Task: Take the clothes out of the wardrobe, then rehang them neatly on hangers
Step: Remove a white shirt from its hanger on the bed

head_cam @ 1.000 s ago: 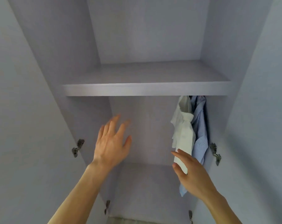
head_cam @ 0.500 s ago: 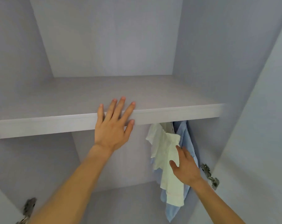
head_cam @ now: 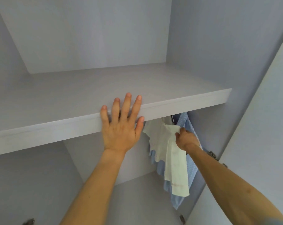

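One wardrobe, pale grey-lilac inside, seen from in front and below. One shelf: a single board across the full width. Your left hand: laid flat over the shelf's front edge, fingers straight and spread with the tips on the shelf top, thumb against the lower front edge; it holds nothing. Your right hand: under the shelf on the right, fingers curled, pinching a fold of the white garment near its top. One white garment: thin cloth, hanging below the shelf at the right of the compartment, crumpled at the top and falling to a squared lower end with a faint reddish line across it. One blue shirt: finely striped, hanging directly behind the white garment and touching it, nearest the right wall; its lower part shows below and on both sides of the white cloth. What the two garments hang from is hidden by the shelf; a thin dark line shows between them just under the board, and you cannot tell what it is. Fittings: one hinge on the right wall just beside your right wrist, a second hinge low on the same side, a third hinge at the bottom left of the view.
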`<state>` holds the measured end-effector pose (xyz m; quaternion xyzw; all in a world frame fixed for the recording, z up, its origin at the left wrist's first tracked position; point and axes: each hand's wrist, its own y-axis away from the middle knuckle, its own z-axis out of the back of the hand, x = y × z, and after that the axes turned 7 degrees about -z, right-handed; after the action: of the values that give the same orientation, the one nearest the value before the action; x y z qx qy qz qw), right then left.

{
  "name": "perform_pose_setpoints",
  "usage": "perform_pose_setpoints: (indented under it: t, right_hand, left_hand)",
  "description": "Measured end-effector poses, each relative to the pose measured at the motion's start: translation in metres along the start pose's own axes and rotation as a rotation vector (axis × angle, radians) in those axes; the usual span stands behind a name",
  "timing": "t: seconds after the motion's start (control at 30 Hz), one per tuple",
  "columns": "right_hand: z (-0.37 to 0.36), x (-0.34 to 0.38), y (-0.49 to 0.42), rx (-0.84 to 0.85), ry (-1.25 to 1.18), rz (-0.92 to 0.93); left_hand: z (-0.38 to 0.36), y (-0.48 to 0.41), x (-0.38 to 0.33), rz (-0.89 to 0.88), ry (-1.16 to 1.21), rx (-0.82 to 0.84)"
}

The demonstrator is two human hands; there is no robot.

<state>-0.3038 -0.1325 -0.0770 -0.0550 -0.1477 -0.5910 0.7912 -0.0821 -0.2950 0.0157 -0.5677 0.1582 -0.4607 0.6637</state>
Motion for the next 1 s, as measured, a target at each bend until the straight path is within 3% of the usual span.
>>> perform_pose_setpoints:
  t: [0.23, 0.37, 0.7, 1.0]
  right_hand:
    - [-0.012, 0.019, -0.002, 0.012, 0.036, -0.055]
    - [-0.014, 0.027, 0.000, -0.035, 0.021, 0.014]
    - [0.026, 0.007, 0.009, -0.152, -0.164, 0.112]
    - [0.039, -0.043, 0.076, -0.260, -0.397, 0.165]
  left_hand:
    - [-0.003, 0.000, 0.001, -0.010, -0.015, -0.031]
    - [-0.003, 0.001, 0.002, -0.013, -0.016, -0.037]
    - [0.002, -0.003, 0.002, -0.014, -0.011, 0.014]
    - [0.010, -0.004, -0.002, 0.014, 0.012, 0.105]
